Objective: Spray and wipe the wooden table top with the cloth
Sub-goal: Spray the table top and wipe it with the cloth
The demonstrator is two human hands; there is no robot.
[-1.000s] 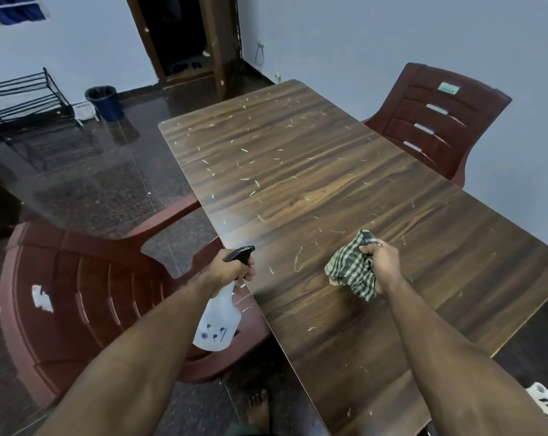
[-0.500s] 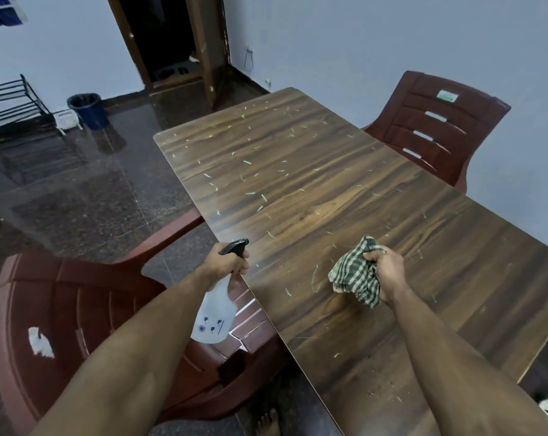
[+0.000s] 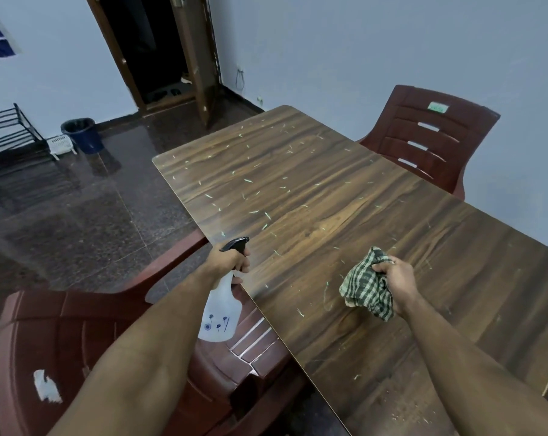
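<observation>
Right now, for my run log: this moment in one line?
left hand: grips spray bottle | right hand: holds cloth | table top: littered

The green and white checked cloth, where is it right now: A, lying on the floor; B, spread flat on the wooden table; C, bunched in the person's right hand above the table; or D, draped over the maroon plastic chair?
C: the green and white checked cloth is bunched in the right hand, whose fingers curl round it over the wooden table.
</observation>
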